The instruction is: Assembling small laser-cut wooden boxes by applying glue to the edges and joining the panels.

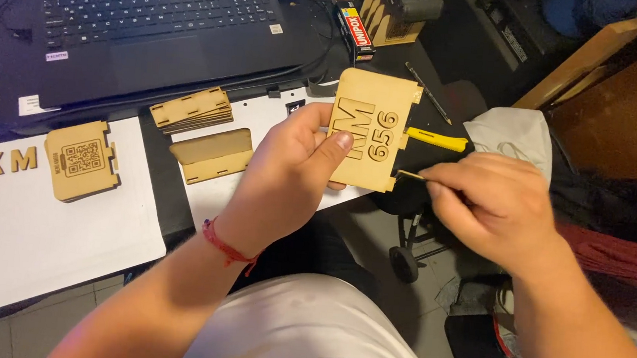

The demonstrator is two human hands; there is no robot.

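Note:
My left hand (298, 155) grips a thin light-wood plaque (373, 130) with raised letters and digits on its face, thumb pressed on the front. My right hand (492, 202) pinches a thin stick-like tool (408, 175) whose tip touches the plaque's lower right corner. The plaque is held upright above the desk's front edge. A red cord bracelet circles my left wrist.
A black laptop (150, 18) fills the back left. Stacks of cut wood panels (193, 108), a folded wood piece (212, 154), a code-engraved panel (81, 160) and loose wood letters (12, 160) lie on white paper (45, 242). A yellow-handled tool (437, 140), a pencil (429, 93) and a glue box (356, 30) lie behind.

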